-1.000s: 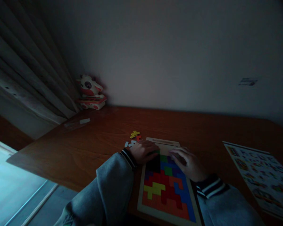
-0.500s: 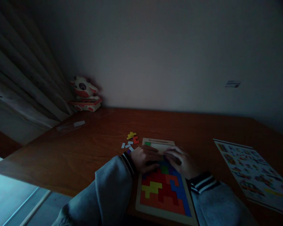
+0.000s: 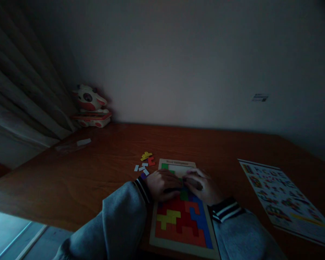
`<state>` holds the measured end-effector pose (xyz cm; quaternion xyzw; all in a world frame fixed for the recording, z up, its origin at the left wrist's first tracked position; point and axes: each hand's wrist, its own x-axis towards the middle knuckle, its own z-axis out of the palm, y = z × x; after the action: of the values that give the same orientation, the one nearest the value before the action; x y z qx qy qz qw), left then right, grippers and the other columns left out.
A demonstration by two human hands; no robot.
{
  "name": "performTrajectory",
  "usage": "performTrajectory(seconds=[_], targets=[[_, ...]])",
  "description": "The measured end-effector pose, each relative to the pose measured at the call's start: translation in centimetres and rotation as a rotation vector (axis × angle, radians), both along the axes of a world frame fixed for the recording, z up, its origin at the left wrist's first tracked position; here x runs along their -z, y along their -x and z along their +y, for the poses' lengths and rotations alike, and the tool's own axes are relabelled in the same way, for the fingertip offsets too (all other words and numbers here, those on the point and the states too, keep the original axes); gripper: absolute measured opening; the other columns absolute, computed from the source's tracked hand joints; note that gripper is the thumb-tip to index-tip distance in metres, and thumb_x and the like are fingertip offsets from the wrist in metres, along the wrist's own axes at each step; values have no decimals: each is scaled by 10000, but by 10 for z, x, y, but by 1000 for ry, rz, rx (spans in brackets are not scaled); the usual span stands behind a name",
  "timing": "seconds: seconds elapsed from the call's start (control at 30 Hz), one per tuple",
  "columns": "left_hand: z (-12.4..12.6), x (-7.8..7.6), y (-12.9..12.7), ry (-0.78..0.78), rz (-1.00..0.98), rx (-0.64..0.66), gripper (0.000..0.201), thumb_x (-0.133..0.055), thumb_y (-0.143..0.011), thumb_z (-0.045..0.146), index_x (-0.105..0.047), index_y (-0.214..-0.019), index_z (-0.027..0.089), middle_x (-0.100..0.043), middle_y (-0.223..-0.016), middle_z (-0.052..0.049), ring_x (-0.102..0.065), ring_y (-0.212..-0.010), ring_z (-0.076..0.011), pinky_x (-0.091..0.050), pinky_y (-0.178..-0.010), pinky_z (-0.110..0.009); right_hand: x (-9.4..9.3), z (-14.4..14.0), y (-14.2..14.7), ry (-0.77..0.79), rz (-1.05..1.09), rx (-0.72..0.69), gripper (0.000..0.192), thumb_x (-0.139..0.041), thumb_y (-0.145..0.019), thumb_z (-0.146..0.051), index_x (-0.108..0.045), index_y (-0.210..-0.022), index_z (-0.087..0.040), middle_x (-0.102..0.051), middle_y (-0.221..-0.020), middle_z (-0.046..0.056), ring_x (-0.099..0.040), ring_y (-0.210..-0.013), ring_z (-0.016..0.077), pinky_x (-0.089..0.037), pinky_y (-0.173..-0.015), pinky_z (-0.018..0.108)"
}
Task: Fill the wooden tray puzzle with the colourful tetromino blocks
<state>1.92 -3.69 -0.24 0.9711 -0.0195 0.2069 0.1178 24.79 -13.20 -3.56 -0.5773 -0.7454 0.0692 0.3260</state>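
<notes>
A wooden puzzle board [image 3: 184, 249] lies in front of me, its lower part filled with red, orange, yellow and blue block pieces. My left hand [image 3: 164, 185] rests across the left middle of the board with its fingers stretched to the right. From the right, my right hand [image 3: 203, 186] reaches over the board with bent fingers, thumb and fingertips close together. Whatever lies at those fingertips is too dark to make out. Near the top of the board a green piece [image 3: 164, 166] sits beside the pale bare base [image 3: 180, 169]. Both hands hide the board's middle.
Left of the board lie loose yellow pieces [image 3: 146, 155], an orange-red piece [image 3: 151, 161], several small white pieces [image 3: 144, 164] and a purple piece [image 3: 143, 176]. A printed sheet [image 3: 284, 198] is on the right. At the back left stands a cow-shaped toy [image 3: 90, 106] near the curtain.
The whole view has shifted slightly, so everything sits further left. Both hands stay over the board's middle, with only small finger movement; a little more of the upper green area shows.
</notes>
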Motion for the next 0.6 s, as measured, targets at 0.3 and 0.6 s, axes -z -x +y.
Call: performTrajectory(seconds=[0.3, 0.6], targets=[[0, 3, -1, 23, -18, -5, 267, -493, -952, 331, -658, -1105, 188, -717, -1120, -67, -636, -1083, -191, -455, -965, -340, -8, -1, 3, 33, 111, -2, 151, -639, -840, -291, -699, -974, -255, -660, -1073, 62, -614, -1038, 226, -479, -930, 394], [-1, 6, -1, 5, -41, -26, 247, -499, -953, 347, -673, -1062, 209, -724, -1109, -47, -639, -1067, -191, -423, -961, -353, -16, -4, 1, 228, 294, 97, 215, -601, -861, -433, -689, -883, -238, -721, -862, 32, -666, -810, 204, -519, -743, 341]])
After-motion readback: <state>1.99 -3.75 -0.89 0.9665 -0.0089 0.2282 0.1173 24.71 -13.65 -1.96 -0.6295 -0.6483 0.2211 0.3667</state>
